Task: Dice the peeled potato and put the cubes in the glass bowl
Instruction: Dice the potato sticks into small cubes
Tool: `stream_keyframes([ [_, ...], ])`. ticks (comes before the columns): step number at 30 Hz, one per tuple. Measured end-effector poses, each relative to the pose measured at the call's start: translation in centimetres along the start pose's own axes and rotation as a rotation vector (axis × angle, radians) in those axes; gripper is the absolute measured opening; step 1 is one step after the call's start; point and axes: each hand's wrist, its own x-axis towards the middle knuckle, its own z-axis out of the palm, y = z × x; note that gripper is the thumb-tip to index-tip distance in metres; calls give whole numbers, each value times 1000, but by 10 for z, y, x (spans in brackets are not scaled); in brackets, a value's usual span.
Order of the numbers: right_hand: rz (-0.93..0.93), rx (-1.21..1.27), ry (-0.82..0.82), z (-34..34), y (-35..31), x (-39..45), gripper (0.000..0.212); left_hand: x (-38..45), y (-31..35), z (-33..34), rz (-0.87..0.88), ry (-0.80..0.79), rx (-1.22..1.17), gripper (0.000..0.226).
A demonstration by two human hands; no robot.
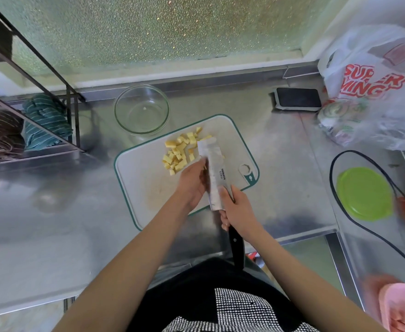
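Observation:
Several yellow potato cubes lie in a loose heap on the white, green-rimmed cutting board. A broad cleaver lies over the board to the right of the heap, its tip among the cubes. My right hand grips the cleaver where the blade meets the black handle. My left hand has its straight fingers against the left face of the blade. The glass bowl stands behind the board at the left, with one small pale bit in it.
A black phone lies at the back right beside a white plastic bag. A green lid and a black cable are at the right. A wire rack with striped cloths stands at the left.

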Motion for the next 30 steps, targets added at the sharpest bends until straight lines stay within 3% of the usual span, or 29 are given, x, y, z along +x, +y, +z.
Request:
stream_keyframes([
  [2, -14, 2, -7, -2, 0, -1, 23, 4, 3, -2, -42, -52, -15, 20],
  [6, -24, 99, 84, -15, 0, 2, 25, 10, 6, -14, -59, -5, -155, 22],
  [8, -60, 37, 190, -29, 2, 5, 29, 13, 1, -18, 22, 26, -6, 24],
  [11, -107, -244, 317, -47, 10, 7, 36, 16, -12, -16, 185, 102, 365, 25],
  [15, -121, -433, 355, -50, 22, 8, 39, 13, -31, -12, 436, 170, 803, 27],
  [22, -88, -357, 333, -21, 48, 15, 33, 11, -68, -12, 581, -28, 1054, 43],
  [30, -26, -220, 262, 6, 49, 13, 31, 16, -79, -15, 677, -21, 1133, 43],
])
